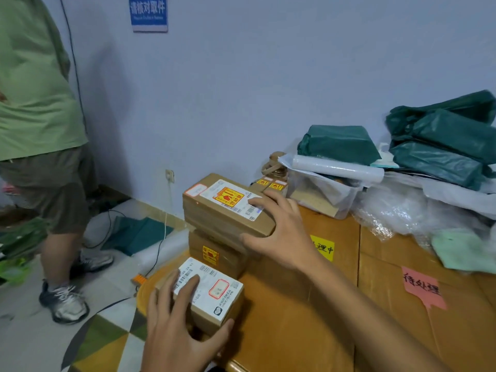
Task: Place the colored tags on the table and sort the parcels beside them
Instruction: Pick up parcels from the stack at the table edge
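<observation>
A yellow tag (323,248) and a pink tag (422,287) lie on the brown cardboard table top (295,304). My right hand (279,232) grips the near end of a long brown parcel (222,208) that rests on a second brown parcel (214,253) at the table's left edge. My left hand (182,328) holds a small brown parcel (214,296) with a white shipping label, thumb on its right side, fingers on top. Two small boxes with yellow stickers (269,185) sit behind the stack.
Green mailer bags (440,146), a clear plastic bin (322,194), a plastic roll (338,167) and bubble wrap (397,213) crowd the table's far right. Another person in a green shirt (37,103) stands at the left on the floor, among cables (107,237) and a green bag (137,234).
</observation>
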The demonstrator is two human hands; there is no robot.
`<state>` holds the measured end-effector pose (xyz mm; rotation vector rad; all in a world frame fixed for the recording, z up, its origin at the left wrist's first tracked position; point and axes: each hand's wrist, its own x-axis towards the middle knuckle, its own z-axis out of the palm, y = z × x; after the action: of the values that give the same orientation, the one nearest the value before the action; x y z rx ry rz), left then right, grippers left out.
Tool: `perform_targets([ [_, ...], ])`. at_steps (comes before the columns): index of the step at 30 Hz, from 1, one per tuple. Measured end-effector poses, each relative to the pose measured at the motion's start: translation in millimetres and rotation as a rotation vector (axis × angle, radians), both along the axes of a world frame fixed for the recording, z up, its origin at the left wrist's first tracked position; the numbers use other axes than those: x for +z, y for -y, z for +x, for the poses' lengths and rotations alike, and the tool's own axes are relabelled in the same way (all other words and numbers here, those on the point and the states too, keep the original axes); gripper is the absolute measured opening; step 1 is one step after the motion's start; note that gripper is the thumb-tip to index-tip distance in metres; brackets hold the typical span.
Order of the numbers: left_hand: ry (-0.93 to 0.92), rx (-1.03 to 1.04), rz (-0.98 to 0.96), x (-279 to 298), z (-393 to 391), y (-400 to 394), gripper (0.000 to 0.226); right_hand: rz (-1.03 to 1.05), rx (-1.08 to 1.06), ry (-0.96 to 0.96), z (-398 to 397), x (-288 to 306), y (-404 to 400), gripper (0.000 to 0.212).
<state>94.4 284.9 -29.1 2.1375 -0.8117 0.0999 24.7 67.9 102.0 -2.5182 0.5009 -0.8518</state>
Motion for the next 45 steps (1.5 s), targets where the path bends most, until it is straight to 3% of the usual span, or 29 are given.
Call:
perform_targets([
  [4, 0.175, -0.221, -0.147, 12, -45, 12, 0.106, -0.071, -0.123, 0.096, -81, 6, -20, 0.074],
  [9, 0.076, -0.596, -0.233, 18, -126, 57, 0.106, -0.09, -0.399, 0.102, -204, 1, -22, 0.074],
  [19, -0.11, -1.16, 0.018, 23, -303, 141, 0.101, 0.026, -1.106, 0.166, -451, -55, -13, 0.07],
  [24, -0.105, -1.249, 0.024, 15, -349, 161, 0.097, 0.055, -1.368, 0.164, -536, -88, -11, 0.07],
  [35, -0.1, -1.361, 0.081, 30, -453, 197, 0.099, 0.022, -1.672, 0.125, -640, -96, -2, 0.072],
  [45, -0.079, -1.371, 0.201, 12, -467, 214, 0.099, 0.079, -1.734, 0.077, -679, -106, 17, 0.073],
])
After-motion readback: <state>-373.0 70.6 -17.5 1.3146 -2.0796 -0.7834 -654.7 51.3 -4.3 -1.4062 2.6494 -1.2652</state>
